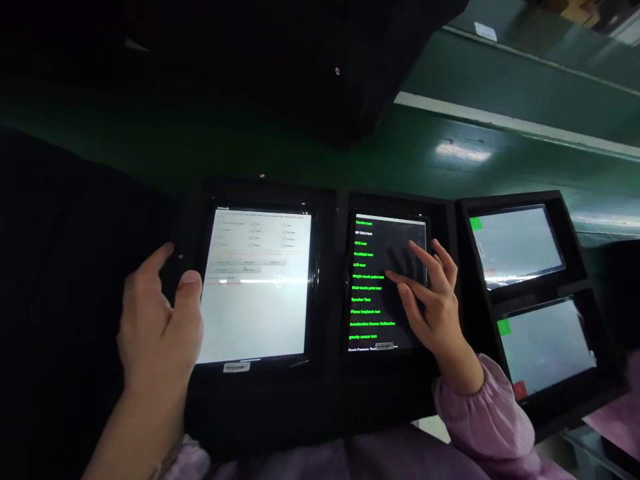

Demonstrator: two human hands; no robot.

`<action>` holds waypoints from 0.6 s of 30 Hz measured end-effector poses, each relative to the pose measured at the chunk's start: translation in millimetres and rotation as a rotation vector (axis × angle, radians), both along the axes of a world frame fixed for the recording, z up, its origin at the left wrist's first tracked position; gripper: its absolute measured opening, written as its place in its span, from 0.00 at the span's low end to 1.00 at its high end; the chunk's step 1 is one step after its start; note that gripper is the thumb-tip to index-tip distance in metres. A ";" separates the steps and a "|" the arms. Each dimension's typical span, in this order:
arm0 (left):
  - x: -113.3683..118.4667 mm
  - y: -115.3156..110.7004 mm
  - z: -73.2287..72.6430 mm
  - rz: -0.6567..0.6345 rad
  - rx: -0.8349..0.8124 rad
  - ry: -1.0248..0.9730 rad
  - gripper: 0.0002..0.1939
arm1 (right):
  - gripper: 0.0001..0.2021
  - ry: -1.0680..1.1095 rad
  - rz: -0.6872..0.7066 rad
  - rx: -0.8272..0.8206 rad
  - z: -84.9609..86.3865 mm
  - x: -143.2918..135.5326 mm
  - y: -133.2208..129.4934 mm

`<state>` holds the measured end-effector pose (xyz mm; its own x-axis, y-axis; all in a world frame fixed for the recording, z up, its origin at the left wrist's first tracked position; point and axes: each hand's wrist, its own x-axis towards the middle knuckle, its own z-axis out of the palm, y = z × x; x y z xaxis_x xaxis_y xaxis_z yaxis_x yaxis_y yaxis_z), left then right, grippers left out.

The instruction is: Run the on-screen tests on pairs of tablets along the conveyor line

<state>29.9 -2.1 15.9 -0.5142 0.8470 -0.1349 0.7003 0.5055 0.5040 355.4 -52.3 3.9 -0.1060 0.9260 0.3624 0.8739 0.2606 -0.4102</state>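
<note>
Two tablets lie side by side in black trays. The left tablet [255,313] glows white, with checkboxes and grey buttons near its top and a barcode label at its lower edge. Beside its left edge is my left hand [163,320], thumb and fingers apart; it holds nothing. The right tablet [373,300] has a dark screen with a list of tests, mostly in green letters. Over it reaches my right hand [435,293], the index finger stretched to the "Single touch point test" line, other fingers spread. Whether the fingertip touches the glass I cannot tell.
At the right, a black tray [463,260] holds two more tablets, an upper tablet [520,247] and a lower tablet [547,347], both with pale screens and coloured corner squares. A dark cover overhangs the top of the view. Behind runs a green surface [480,180] with a white strip.
</note>
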 end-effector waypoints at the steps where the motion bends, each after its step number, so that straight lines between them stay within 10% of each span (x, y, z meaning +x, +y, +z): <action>1: -0.5 -0.3 -0.4 -0.002 0.007 0.008 0.38 | 0.15 -0.002 0.001 -0.005 0.1 -0.4 0.0; 18: 2.0 1.7 3.7 0.012 0.016 0.018 0.39 | 0.16 -0.084 -0.092 -0.033 -10.8 2.9 -0.6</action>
